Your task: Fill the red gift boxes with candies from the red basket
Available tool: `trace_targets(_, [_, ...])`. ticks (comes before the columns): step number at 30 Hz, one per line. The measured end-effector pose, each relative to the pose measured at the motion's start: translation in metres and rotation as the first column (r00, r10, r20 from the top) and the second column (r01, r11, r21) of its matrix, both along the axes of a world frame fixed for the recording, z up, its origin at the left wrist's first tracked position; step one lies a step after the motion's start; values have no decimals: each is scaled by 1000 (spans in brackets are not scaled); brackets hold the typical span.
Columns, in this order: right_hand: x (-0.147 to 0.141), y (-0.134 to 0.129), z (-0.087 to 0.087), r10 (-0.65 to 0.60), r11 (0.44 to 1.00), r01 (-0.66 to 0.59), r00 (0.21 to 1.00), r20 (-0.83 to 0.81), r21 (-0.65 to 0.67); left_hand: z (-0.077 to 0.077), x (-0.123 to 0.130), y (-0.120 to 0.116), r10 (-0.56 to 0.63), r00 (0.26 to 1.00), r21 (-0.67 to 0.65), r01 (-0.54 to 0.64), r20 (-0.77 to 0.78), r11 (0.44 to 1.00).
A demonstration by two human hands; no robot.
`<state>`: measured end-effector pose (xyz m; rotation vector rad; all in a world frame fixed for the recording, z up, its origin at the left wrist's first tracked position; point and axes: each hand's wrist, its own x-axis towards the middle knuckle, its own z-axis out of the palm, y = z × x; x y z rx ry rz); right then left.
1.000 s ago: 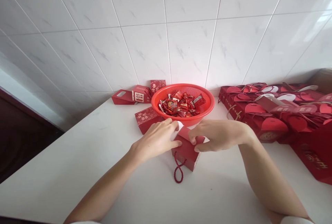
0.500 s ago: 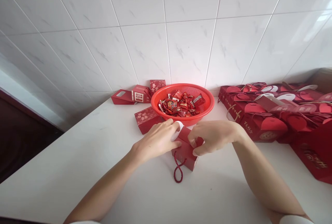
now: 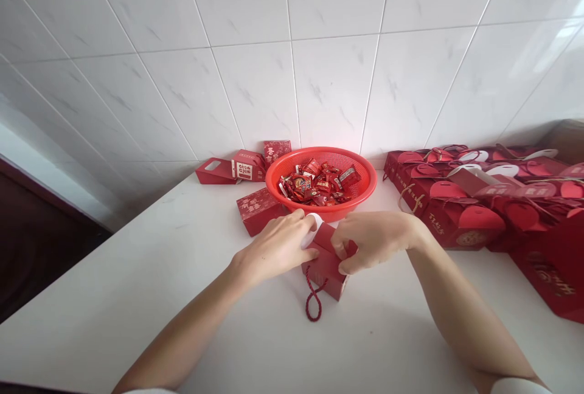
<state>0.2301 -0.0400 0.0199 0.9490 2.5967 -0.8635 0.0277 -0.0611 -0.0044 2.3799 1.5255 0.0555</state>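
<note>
A small red gift box [image 3: 323, 269] with a dark red cord loop [image 3: 313, 307] on its near side stands on the white tabletop in front of me. My left hand [image 3: 278, 245] grips its left upper part, thumb on the near face, and a white rounded flap [image 3: 312, 228] shows beside the fingers. At the right upper edge my right hand [image 3: 376, 242] is curled, with thumb and fingers closed on the box's flap. The fingers hide part of the top. Just behind the box is a red plastic basket [image 3: 367, 190] holding many red-wrapped candies [image 3: 314, 182].
Several red boxes [image 3: 460, 217] with rounded flaps crowd the right side. Another red box [image 3: 260, 208] lies left of the basket, and more boxes [image 3: 216, 170] sit by the wall. White tiled wall [image 3: 337, 90] closes off the back; the table's left edge slopes away.
</note>
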Motion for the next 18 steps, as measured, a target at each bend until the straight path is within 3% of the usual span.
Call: trace_targets(18, [1,0,0,-5,1000,5,1000,0,3,-2,-2,1,8,999,-2,-8,37,1000])
